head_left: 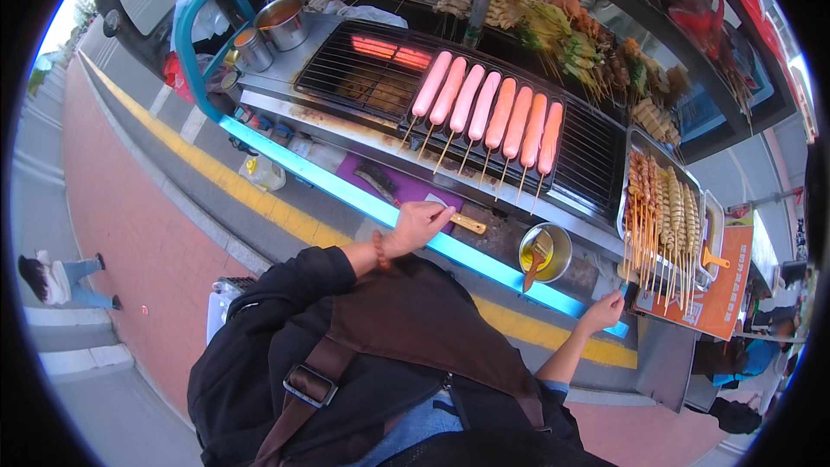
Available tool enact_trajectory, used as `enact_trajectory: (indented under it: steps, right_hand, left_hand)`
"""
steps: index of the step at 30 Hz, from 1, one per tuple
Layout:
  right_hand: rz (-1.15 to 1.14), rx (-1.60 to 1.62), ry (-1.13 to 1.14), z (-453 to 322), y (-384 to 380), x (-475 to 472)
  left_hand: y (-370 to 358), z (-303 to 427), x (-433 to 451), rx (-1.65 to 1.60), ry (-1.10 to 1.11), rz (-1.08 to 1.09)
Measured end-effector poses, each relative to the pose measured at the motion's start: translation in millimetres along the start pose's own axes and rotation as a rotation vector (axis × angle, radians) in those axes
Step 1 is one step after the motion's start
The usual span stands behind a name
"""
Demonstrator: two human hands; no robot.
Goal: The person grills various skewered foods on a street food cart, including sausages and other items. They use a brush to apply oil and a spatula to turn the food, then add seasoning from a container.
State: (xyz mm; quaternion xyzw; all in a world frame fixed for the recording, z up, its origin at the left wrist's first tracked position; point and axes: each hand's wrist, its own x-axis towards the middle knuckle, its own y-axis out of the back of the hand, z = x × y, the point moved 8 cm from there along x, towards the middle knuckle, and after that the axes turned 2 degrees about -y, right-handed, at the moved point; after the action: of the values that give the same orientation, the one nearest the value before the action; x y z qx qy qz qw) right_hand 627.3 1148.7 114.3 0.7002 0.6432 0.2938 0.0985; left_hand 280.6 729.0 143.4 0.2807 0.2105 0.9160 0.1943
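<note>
My left hand, a beaded bracelet at its wrist, is curled over the blue-lit rail. Beside its fingertips is the wooden handle of a flat-bladed tool; whether I grip it is unclear. Fingers bent, my right hand is near the rail's right end, by a small blue-and-tan object whose hold I cannot make out. Several pink sausages on sticks lie in a row on a black grooved roasting tray over the grill. Between my hands, a metal pot holds yellow liquid and a wooden-handled brush.
A glowing heater shows under the left grill rack. Metal pots stand at its left. Meat skewers fill a metal tray at right, by an orange sign. More skewers line the back. A purple board lies below.
</note>
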Motion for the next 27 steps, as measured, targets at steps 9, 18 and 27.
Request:
enact_trajectory:
  steps: [9, 18, 27]
  right_hand:
    - [0.009, 0.043, -0.019, 1, 1, 0]
    - [0.026, 0.072, -0.021, -8, 4, -3]
    - [0.017, 0.072, -0.04, 7, 1, 1]
  left_hand:
    - [-3, 0, 1, -0.051, 0.037, -0.035]
    - [-5, -17, 9, -0.472, 0.369, 0.044]
    - [-31, -30, 40, -1.074, 0.903, 0.017]
